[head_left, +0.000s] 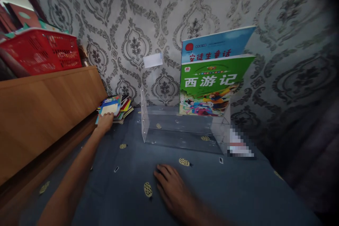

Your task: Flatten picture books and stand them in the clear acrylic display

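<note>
My left hand (105,121) reaches to a stack of books (126,107) beside the wooden panel, its fingers bent and closed at the near edge of the top blue book (114,100). A pale patch covers part of that book's cover. My right hand (173,189) lies on the dark blue cloth (127,183), fingers apart and slightly bent, holding nothing. Ahead of it stands a clear tiered book rack (182,137). In the rack's right part, a green picture book (206,90) leans upright before a blue picture book (218,42).
On the left, a red plastic basket (42,51) rests on a wooden headboard-like panel (53,106). Patterned wallpaper (132,35) rises behind the rack, with a white paper slip (153,60) against it. A blurred-out item (239,144) lies right of the rack.
</note>
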### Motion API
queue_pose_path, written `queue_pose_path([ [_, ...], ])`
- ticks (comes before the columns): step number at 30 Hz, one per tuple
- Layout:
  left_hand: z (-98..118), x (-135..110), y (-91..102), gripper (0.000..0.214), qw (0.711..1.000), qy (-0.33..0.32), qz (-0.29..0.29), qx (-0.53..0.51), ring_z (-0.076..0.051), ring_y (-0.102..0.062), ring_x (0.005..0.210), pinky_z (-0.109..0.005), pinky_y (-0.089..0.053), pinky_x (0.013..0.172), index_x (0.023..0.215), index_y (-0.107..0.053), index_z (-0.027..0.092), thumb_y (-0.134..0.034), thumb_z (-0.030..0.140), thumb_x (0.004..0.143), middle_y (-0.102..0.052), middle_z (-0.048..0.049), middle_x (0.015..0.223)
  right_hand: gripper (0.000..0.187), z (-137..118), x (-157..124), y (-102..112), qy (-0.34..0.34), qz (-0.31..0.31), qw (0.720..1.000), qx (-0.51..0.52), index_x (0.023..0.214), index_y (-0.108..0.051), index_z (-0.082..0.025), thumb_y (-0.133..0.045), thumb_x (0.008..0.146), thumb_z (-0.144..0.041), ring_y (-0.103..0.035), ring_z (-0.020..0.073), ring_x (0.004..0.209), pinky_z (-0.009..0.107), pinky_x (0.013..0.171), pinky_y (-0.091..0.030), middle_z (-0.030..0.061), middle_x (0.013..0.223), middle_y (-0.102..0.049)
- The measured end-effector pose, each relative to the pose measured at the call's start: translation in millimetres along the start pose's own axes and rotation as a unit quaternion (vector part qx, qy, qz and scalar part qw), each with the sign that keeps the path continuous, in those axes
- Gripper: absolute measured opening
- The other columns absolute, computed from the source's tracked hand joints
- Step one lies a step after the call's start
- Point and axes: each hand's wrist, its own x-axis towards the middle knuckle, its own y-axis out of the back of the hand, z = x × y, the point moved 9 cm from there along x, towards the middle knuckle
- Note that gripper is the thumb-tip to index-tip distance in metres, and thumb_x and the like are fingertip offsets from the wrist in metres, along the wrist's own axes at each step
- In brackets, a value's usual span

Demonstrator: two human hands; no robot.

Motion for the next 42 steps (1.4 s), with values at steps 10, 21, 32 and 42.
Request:
queue_pose_path([
  [10, 21.0, -41.3, -18.3, 0.041, 0.999, -0.017, -0.027, -0.005, -0.034, -0.065, 0.114, -0.054, -0.042, 0.099, 0.123, -0.062, 0.01, -0.033, 0.009, 0.094, -0.065, -0.0243, 0.124, 0.036, -0.7, 0.2, 0.4, -0.003, -0.018, 1.0, -0.006, 0.129, -0.065, -0.014, -0.049, 0.097, -0.013, -0.056, 0.0302, 0.129, 0.051, 0.109, -0.049, 0.0158, 0.138, -0.062],
  [21, 34.7, -74.4, -36.0, 0.04, 0.997, -0.016, -0.064, -0.03, -0.032, -0.065, 0.114, -0.049, -0.043, 0.097, 0.12, -0.063, 0.015, -0.032, 0.012, 0.096, -0.067, -0.0202, 0.122, 0.034, -3.0, 0.1, 3.2, 0.006, 0.005, 1.0, 0.002, 0.125, -0.065, -0.018, -0.051, 0.095, -0.013, -0.057, 0.0287, 0.126, 0.05, 0.107, -0.05, 0.0138, 0.133, -0.064],
  [32, 37.8, -85.7, -29.3, 0.041, 0.997, -0.011, -0.07, -0.039, -0.033, -0.065, 0.113, -0.05, -0.045, 0.094, 0.119, -0.064, 0.015, -0.032, 0.01, 0.094, -0.066, -0.0211, 0.123, 0.03, -8.2, 2.6, 11.2, -0.007, -0.015, 1.0, 0.003, 0.121, -0.067, -0.015, -0.053, 0.095, -0.012, -0.056, 0.0286, 0.125, 0.047, 0.108, -0.049, 0.0142, 0.133, -0.064],
  [42, 48.6, -105.5, -24.8, 0.044, 0.995, -0.025, -0.091, -0.015, -0.035, -0.067, 0.111, -0.052, -0.046, 0.094, 0.118, -0.065, 0.015, -0.029, 0.009, 0.094, -0.067, -0.0209, 0.122, 0.026, -9.8, 1.4, 9.8, 0.002, -0.01, 1.0, -0.001, 0.118, -0.067, -0.015, -0.054, 0.096, -0.014, -0.056, 0.0271, 0.118, 0.046, 0.105, -0.048, 0.013, 0.127, -0.064],
])
